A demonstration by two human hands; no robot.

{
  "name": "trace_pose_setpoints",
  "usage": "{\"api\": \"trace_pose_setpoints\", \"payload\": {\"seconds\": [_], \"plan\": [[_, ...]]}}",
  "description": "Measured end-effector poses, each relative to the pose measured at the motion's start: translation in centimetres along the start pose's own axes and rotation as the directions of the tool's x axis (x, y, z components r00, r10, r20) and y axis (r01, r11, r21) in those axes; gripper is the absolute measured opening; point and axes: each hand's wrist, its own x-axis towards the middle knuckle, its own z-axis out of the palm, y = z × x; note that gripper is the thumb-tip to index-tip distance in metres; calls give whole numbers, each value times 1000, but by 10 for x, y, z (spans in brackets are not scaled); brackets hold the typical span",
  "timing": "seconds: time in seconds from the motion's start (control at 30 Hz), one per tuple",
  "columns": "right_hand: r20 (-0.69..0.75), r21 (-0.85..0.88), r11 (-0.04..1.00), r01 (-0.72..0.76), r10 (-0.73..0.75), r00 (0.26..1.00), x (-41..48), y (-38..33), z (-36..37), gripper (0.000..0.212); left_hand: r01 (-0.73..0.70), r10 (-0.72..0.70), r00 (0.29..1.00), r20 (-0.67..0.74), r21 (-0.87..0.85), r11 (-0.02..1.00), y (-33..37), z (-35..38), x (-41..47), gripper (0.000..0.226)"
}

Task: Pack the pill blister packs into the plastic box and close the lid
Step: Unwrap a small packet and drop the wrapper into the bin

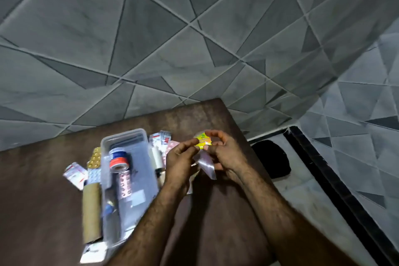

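Brown counter [216,119], backed by grey tiles [151,39]. Near the open plastic box [103,142], a yellow packet [201,143] is pinched by both left grip [181,157] and right grip [222,153].

Tabletop [54,211]: dark brown, mottled, reads to me as worn wood or laminate; dull finish.
Plastic box [124,134]: clear plastic, smooth; I see pale glare on its walls.
Pink blister pack [125,185]: foil face, faint sheen.
Gold blister pack [95,157]: metallic foil, shiny bumps.
Cardboard tube [91,211]: brown paper board, matt.
Yellow packet [201,143]: printed, glossy face.
Clear film [207,166]: thin plastic; I catch bright reflections along it.
Wall tiles [194,28]: grey, marbled, smooth, low sheen.
Black object [271,158]: matt; material unclear to me.
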Motion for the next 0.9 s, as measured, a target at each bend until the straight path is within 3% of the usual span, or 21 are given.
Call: {"api": "trace_pose_setpoints", "payload": {"seconds": [0.13,0.57,0.77,0.9], "plan": [[-101,63,995,72,-66,993,14,5,-79,32,-2,2,1000,0,29,1000,-28,81,11,27],[-425,101,995,27,18,905,116,58,-363,33,60,-111,988,110,390,919,-167,344,110,29],[-489,68,997,-41,70,870,190,111,-441,35,86,-147,987,67,551,830,-252,404,194,35],[-523,76,991,-110,134,842,251,161,-479,22,168,-215,976,24,545,821,-309,425,253,21]]}}
